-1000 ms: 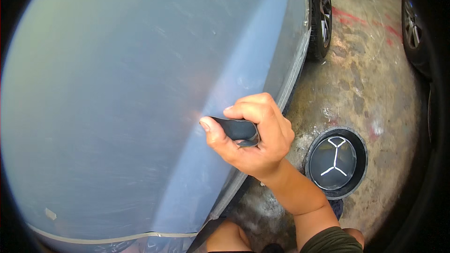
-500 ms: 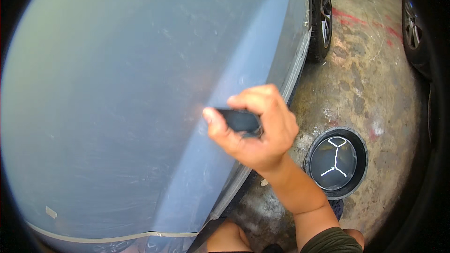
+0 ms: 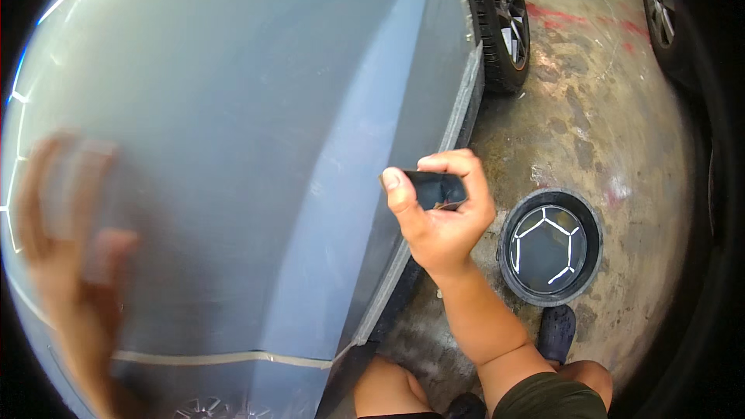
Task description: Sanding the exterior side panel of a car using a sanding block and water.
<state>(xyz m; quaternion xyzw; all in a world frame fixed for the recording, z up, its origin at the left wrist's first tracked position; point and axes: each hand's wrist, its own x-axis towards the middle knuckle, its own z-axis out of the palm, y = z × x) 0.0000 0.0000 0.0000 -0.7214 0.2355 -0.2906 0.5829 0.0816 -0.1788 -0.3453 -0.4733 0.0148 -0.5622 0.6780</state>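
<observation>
A large grey-blue car panel (image 3: 256,93) fills the left of the head view, with a strip of pale tape (image 3: 186,358) across its lower part and more along its right edge. My right hand (image 3: 438,206) grips a dark folded pad (image 3: 431,186) over the panel near that right edge, thumb on top at the left. My left hand (image 3: 77,225), smeared by motion, is over the panel's left side with its fingers apart; whether it touches the surface I cannot tell.
A dark bucket (image 3: 510,244) of water reflecting white lines stands on the stained concrete floor (image 3: 590,109) at right. A wheel (image 3: 503,23) is beyond the panel's edge, another (image 3: 661,0) farther right. My legs and a dark clog (image 3: 557,330) show below.
My left hand has come into view at the left. My right hand with the pad has moved slightly right, and the view has shifted, bringing reflected white lines onto the panel's left edge.
</observation>
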